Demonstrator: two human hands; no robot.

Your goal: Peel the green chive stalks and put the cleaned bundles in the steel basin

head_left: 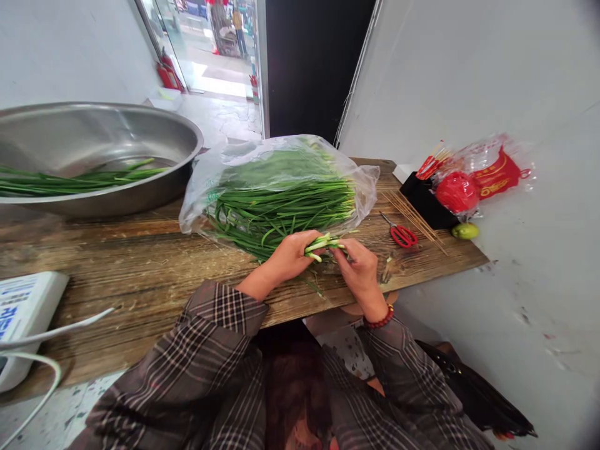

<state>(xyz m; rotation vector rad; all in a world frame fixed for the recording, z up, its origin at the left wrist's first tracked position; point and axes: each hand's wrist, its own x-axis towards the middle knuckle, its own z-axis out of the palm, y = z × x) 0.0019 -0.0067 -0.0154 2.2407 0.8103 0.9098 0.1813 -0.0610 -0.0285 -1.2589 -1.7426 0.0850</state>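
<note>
My left hand point(296, 254) is wrapped round a small bunch of garlic chives point(317, 247), whose pale stem ends point right. The fingers of my right hand point(359, 267) are closed on those stem ends; whether they pinch a loose bit is too small to tell. Just beyond both hands lies a large heap of garlic chives point(290, 209) in an open clear plastic bag point(262, 153), leaves to the left and pale ends to the right. At the left, a wide steel basin point(187, 159) holds more chives point(84, 181).
Red-handled scissors point(403, 235) and thin wooden skewers point(415, 219) lie right on the wooden table point(140, 269). Behind them stand a black box point(426, 203) with red packets and a green fruit point(465, 230). A white device point(30, 312) with cables sits at the left front.
</note>
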